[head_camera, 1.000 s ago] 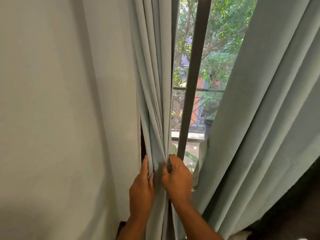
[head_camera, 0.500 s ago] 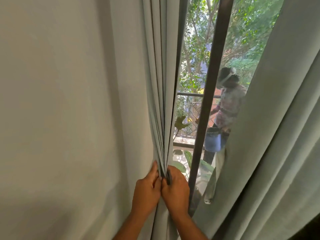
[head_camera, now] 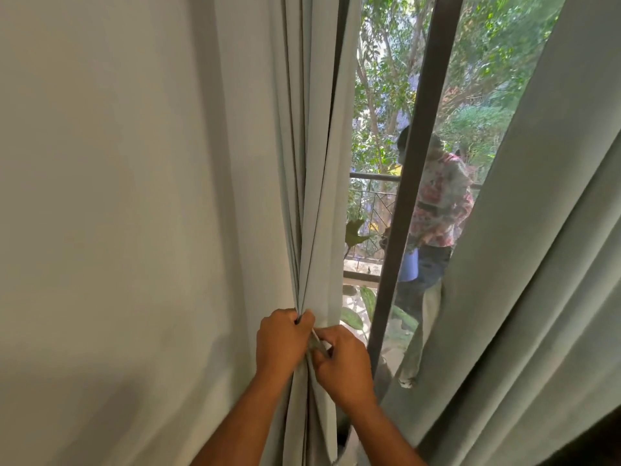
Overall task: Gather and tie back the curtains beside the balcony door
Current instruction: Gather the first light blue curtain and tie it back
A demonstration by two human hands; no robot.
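My left hand [head_camera: 280, 341] grips the bunched left curtain [head_camera: 316, 196] against the wall [head_camera: 117, 196]; my right hand [head_camera: 342, 359] pinches a thin tie strip [head_camera: 316, 343] just beside it, left of the door frame [head_camera: 403, 196].

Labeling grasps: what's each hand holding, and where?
Left hand bunches the left curtain at its gathered folds. Right hand pinches a thin strip against them, likely a tie.

No text, label, brand, number or sign can be read anywhere in the view.
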